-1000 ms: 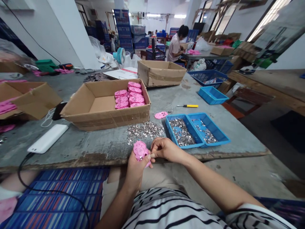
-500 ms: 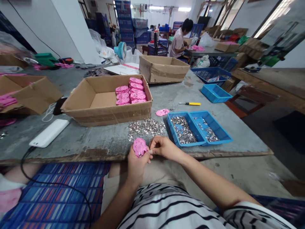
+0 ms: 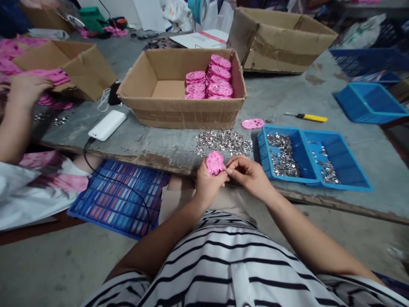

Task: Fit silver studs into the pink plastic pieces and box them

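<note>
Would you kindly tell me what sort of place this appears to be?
Probably a small assembly workshop: a cardboard box holds stacked pink pieces, small shiny parts lie heaped on the worktable and in blue trays, and the left hand holds another pink piece.

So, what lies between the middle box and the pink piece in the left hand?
The head view shows metal bits spread on the table between the middle box and the pink piece in the left hand.
</note>
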A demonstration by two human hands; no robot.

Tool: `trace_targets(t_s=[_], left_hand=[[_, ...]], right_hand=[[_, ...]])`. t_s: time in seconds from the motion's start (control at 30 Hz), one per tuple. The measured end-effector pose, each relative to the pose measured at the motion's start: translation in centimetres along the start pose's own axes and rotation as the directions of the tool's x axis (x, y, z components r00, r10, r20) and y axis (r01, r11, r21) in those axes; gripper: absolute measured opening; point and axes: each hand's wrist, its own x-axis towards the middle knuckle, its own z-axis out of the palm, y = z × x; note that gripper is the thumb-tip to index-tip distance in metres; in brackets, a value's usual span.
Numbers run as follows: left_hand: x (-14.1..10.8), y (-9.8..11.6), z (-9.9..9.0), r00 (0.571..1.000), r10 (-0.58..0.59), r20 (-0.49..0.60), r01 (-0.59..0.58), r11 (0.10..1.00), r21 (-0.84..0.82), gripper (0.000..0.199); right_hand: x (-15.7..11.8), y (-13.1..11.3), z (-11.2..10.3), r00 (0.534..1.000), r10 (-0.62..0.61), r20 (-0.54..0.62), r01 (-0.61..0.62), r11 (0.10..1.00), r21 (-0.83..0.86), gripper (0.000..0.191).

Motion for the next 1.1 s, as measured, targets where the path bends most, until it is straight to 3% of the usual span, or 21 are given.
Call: trace_targets(t_s=[0.1, 0.2, 0.37, 0.93, 1.1], left_hand=[[-0.1, 0.7, -0.1, 0.991, -0.075, 0.11, 0.087, 0.99, -0.114, 0.038], [0.0, 1.8, -0.5, 0.94, -0.178, 0.29, 0.256, 0.932, -0.258, 0.044], [0.3, 2.7, -1.0, 0.873, -0.239, 0.425, 0.377, 0.883, -0.279, 0.056], [0.3, 2.5, -1.2, 0.822, -0.226, 0.522, 0.384, 0.898, -0.216, 0.064], [0.3, 2.2, -1.3, 0.807, -0.224, 0.546, 0.387, 0.9, -0.202, 0.062]], right_hand=[[-0.1, -0.2, 0.0, 1.0, -0.002, -0.029, 0.001, 1.0, -0.016, 0.028], [-0.1, -0.5, -0.2, 0.999, 0.032, 0.009, -0.032, 0.999, 0.032, 0.028], [0.3, -0.7, -0.8, 0.999, -0.007, 0.034, 0.008, 1.0, -0.027, 0.026], [0.8, -0.7, -1.7, 0.984, -0.014, 0.176, 0.034, 0.994, -0.108, 0.019], [1.0, -0.9, -1.8, 0.977, -0.019, 0.211, 0.046, 0.991, -0.123, 0.028]])
